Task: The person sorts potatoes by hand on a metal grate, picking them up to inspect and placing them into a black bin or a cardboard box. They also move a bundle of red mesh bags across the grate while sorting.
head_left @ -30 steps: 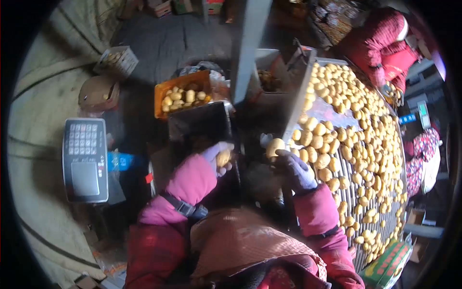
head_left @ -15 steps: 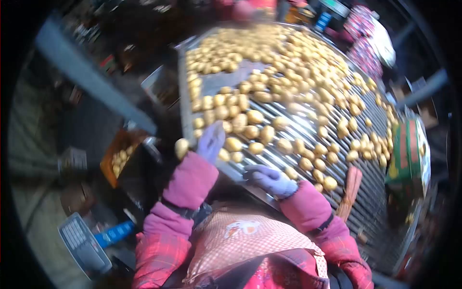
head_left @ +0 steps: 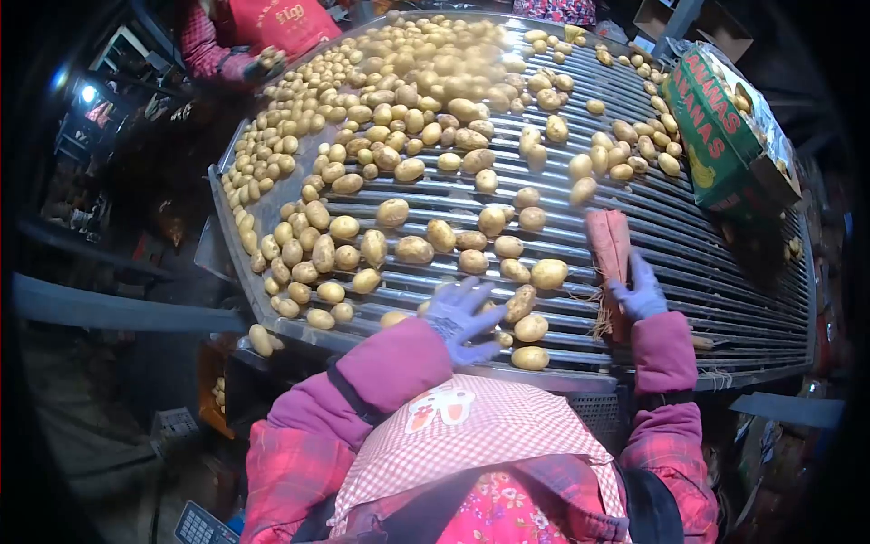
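Note:
Many potatoes [head_left: 414, 249] lie over a metal roller table [head_left: 426, 286]. My left hand [head_left: 461, 317], in a pale purple glove, is at the table's near edge with its fingers spread, beside a few potatoes. It grips nothing. On the right, my right hand [head_left: 640, 288], gloved the same way, is at the right side of a reddish folded bundle [head_left: 610, 247] lying on the rollers. Its thumb and fingers are apart, and they are near or touching the bundle.
A green banana box [head_left: 725, 136] stands at the table's right edge. Across the table at upper left is a person in a red apron [head_left: 281, 27]; another person's patterned clothing [head_left: 555, 9] shows at the top. An orange crate [head_left: 213, 390] sits below left.
The view has turned, and the table appears shifted left. My left hand has left the potatoes at the left corner and spread out. My right hand has moved right to the reddish bundle.

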`<state>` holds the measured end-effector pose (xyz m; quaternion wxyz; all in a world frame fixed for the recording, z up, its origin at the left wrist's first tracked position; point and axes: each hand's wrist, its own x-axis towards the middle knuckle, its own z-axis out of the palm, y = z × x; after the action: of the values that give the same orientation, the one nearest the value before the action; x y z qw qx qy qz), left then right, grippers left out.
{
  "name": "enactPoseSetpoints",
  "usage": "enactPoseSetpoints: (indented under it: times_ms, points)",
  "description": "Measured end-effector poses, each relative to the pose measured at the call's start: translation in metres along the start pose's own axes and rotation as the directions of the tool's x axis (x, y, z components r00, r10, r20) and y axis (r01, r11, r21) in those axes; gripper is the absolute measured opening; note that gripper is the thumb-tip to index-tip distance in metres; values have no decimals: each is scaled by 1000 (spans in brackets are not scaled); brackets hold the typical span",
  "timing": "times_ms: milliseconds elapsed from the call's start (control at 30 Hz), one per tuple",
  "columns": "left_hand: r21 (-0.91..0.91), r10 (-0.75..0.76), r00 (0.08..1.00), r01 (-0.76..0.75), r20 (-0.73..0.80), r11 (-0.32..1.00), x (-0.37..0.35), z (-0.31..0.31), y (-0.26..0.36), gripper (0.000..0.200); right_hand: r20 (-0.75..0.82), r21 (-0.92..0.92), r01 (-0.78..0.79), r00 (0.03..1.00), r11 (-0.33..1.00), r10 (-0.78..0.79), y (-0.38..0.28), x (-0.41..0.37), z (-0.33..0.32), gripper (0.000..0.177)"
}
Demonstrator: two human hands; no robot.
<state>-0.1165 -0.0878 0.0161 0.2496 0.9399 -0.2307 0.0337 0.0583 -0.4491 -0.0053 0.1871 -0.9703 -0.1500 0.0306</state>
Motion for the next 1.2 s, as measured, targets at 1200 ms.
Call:
enactPoseSetpoints:
  times_ms: [1200]
  points:
    - [185, -608, 666, 725, -432, 663, -103, -16, -59, 64, -235, -67, -734, 670, 676, 704, 49, 119, -78, 70]
